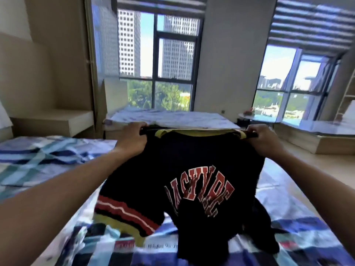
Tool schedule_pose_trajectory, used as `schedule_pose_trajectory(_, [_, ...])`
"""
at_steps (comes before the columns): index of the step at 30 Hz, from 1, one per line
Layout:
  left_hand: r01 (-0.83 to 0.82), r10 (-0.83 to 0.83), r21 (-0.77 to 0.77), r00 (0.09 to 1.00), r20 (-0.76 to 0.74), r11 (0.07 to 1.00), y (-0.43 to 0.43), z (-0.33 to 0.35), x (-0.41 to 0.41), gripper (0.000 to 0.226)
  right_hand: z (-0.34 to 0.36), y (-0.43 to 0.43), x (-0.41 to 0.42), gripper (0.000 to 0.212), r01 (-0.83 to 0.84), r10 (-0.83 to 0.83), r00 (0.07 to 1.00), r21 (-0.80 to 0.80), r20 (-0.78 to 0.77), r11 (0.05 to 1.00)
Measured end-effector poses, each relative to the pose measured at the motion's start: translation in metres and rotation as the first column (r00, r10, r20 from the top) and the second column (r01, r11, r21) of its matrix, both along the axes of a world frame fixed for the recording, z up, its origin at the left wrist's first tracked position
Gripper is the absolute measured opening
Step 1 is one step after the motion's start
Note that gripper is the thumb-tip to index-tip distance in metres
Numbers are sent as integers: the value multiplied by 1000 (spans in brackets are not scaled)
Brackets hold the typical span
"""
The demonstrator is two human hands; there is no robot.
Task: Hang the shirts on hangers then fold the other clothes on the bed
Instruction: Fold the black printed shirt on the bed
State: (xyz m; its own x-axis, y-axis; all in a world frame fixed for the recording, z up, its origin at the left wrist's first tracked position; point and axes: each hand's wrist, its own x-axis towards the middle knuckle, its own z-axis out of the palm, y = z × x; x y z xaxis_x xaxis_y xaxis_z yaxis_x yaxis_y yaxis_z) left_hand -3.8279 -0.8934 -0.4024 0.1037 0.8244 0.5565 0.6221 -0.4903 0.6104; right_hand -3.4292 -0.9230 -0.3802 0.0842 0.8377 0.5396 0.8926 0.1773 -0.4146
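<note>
A black shirt with red block letters, a yellow-trimmed collar and red, white and yellow striped sleeve cuffs hangs in the air above the bed. My left hand grips its left shoulder and my right hand grips its right shoulder, stretching the top edge level. The lower part of the shirt droops and bunches onto the checked blue, white and teal bedsheet. No hanger shows in this view.
A checked pillow or folded cover lies at the left of the bed. A second bed stands ahead under the window. A wooden shelf unit sits left; a low platform runs along the right.
</note>
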Motion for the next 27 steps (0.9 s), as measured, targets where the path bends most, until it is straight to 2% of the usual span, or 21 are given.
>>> schedule_pose_trajectory(1, [-33, 34, 39, 999, -36, 999, 3, 23, 2, 9, 22, -4, 6, 33, -23, 23, 999, 17, -33, 1000])
schedule_pose_trajectory(3, [-92, 106, 153, 991, -86, 984, 6, 69, 6, 14, 64, -17, 16, 25, -96, 103, 987, 56, -125, 994])
schedule_pose_trajectory(5, [-122, 142, 233, 988, -69, 965, 3, 115, 9, 17, 105, -34, 21, 18, -144, 164, 968, 116, -192, 983])
schedule_pose_trajectory(9, [-56, 74, 331, 996, -43, 942, -10, 196, 5, 20, 173, -64, 23, 16, -200, 288, 899, 275, -329, 940])
schedule_pose_trajectory(13, [-129, 103, 370, 991, 90, 920, -33, 263, -5, 35, 231, -89, 27, 17, -170, 292, 921, 408, -258, 897])
schedule_pose_trajectory(17, [-208, 117, 448, 968, 223, 869, -61, 324, -8, 31, 282, -109, 19, 8, -116, 241, 958, 562, -154, 819])
schedule_pose_trajectory(20, [-238, 113, 501, 957, 267, 832, -82, 366, -9, 28, 318, -128, 5, 16, -92, 189, 978, 646, -82, 758])
schedule_pose_trajectory(23, [-254, 124, 547, 957, 263, 798, -100, 406, -13, 27, 353, -142, -5, 15, -85, 153, 988, 710, -33, 699])
schedule_pose_trajectory(26, [-208, 152, 562, 978, 145, 801, -112, 435, -18, 19, 379, -149, -13, 12, -57, 99, 995, 751, -11, 658])
schedule_pose_trajectory(27, [-186, 159, 562, 982, 97, 806, -117, 438, -19, 23, 384, -151, -15, 13, -57, 98, 995, 755, -9, 653])
